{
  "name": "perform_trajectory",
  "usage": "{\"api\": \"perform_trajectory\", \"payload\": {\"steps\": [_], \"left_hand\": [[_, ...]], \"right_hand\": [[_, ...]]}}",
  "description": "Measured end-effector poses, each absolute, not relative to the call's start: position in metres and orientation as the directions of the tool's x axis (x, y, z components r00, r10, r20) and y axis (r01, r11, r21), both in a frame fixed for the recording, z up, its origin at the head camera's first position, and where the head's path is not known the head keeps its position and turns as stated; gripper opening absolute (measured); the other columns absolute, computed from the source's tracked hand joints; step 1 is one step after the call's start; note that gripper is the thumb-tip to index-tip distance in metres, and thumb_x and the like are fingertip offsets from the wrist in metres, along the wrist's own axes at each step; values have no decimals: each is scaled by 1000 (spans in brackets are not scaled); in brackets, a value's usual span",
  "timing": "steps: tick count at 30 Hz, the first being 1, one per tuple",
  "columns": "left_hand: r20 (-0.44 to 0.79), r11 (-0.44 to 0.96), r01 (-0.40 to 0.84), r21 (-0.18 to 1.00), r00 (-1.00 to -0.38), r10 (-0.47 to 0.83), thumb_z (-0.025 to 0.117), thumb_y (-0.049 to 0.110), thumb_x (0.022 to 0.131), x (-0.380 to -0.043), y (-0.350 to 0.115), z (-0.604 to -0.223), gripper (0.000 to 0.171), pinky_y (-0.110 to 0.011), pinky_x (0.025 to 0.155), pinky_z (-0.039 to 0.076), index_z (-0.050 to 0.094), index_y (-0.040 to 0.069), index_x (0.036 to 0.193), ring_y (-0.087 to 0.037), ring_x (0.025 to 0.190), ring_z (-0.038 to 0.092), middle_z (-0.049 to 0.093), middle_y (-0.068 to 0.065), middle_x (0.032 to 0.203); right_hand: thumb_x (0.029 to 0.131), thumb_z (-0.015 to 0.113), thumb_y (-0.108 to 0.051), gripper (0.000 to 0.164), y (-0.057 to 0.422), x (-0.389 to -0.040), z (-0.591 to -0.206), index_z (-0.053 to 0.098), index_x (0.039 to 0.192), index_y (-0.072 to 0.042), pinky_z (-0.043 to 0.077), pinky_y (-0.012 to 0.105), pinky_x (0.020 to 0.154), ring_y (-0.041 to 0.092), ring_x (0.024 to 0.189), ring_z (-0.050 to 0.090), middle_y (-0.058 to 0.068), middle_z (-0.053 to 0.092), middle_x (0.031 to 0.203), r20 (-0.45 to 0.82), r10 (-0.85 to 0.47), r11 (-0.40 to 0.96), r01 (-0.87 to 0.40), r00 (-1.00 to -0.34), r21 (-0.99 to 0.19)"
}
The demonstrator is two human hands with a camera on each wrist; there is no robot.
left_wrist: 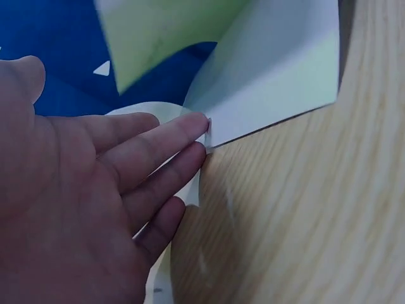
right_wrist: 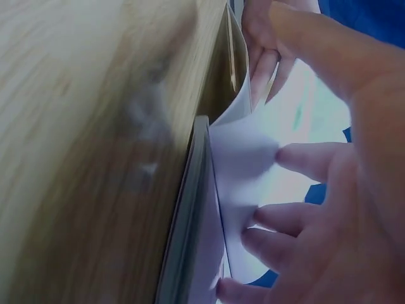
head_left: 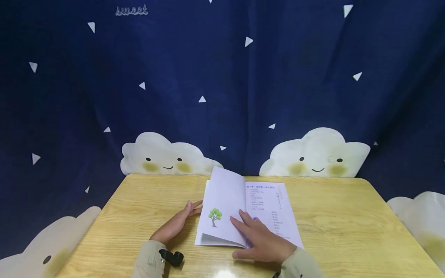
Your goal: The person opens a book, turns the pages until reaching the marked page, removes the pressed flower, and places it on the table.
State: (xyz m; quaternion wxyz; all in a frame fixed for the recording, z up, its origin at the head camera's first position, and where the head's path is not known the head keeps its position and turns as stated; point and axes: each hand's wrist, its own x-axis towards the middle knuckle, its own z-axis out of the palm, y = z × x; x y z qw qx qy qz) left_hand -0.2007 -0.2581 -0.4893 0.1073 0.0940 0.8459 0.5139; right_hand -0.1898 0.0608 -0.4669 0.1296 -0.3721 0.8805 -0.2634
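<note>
An open booklet (head_left: 272,200) lies on the wooden table, printed text on its right page. The left leaf (head_left: 226,193), white with a small green tree printed on it, is partly raised and curved. My right hand (head_left: 262,239) rests its spread fingers on that leaf near the fold; in the right wrist view the fingertips touch the white paper (right_wrist: 243,145). At the booklet's left edge is my left hand (head_left: 177,222), fingers extended. Its fingertips meet the corner of the white paper (left_wrist: 272,95) in the left wrist view, and nothing is gripped.
The light wooden table (head_left: 347,224) extends on both sides of the booklet. Behind it hangs a dark blue curtain (head_left: 194,61) with white triangles and smiling clouds. A black strap device (head_left: 171,258) sits on the left sleeve.
</note>
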Motion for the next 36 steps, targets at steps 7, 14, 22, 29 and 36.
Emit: {"api": "perform_trajectory", "payload": {"steps": [7,14,22,29,36], "left_hand": [[-28,401,77,913,-968,250,6,51,103,-202,-256,-488,72,-58,114,3,47,6,142,-32,143,26,45,-8,147],[-25,385,62,921,-976,215,8,40,106,-205,-253,-487,61,-62,112,9,25,2,152,-36,128,48,39,-23,146],[-23,422,43,906,-988,150,22,47,105,-200,-252,-485,59,-55,113,16,30,12,152,-30,127,49,39,-16,148],[22,566,152,810,-973,229,55,44,96,-200,-240,-483,62,-55,105,34,38,15,148,-35,132,41,24,-15,155],[20,684,290,670,-927,374,68,54,84,-196,-226,-483,79,-70,104,19,41,18,148,-47,142,14,13,-20,159]], "right_hand": [[78,62,-70,92,56,-188,-464,32,152,-24,14,61,112,35,145,17,14,15,160,-74,-711,611,-564,-699,-555],[79,61,-70,92,49,-188,-469,34,152,-21,13,64,110,36,146,13,15,15,160,-49,-720,610,-598,-692,-520],[79,59,-72,88,44,-190,-471,41,148,-21,14,66,109,36,146,14,15,18,159,-74,-712,636,-597,-698,-489],[79,59,-72,85,41,-188,-471,48,144,-17,21,69,104,39,143,20,19,26,156,-39,-704,656,-629,-709,-417],[79,57,-73,85,39,-188,-471,49,142,-17,24,70,101,39,142,23,20,29,154,-20,-711,655,-652,-703,-382]]}}
